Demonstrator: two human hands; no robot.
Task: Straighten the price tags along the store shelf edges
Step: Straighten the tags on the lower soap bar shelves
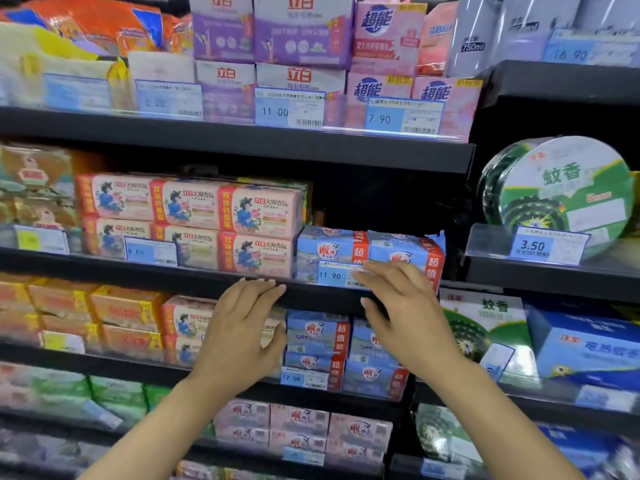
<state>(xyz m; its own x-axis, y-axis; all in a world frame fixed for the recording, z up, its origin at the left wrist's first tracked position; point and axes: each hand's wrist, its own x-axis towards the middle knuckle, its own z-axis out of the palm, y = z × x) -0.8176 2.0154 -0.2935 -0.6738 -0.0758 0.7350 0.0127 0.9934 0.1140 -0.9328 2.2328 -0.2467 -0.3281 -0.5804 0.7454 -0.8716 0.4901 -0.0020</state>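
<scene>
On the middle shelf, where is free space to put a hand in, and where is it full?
The dark gap above the blue soap packs, right of the pink soap boxes and under the upper shelf, looks free. Left of it, boxes fill the shelf. The left hand and right hand crowd the 11.90 tag.

The 11.90 price tag (334,274) is being flanked on the shelf edge (194,278) by the left hand (239,336) and right hand (405,317), before soap packs (369,251), right of the 9-something tag (150,251).
</scene>
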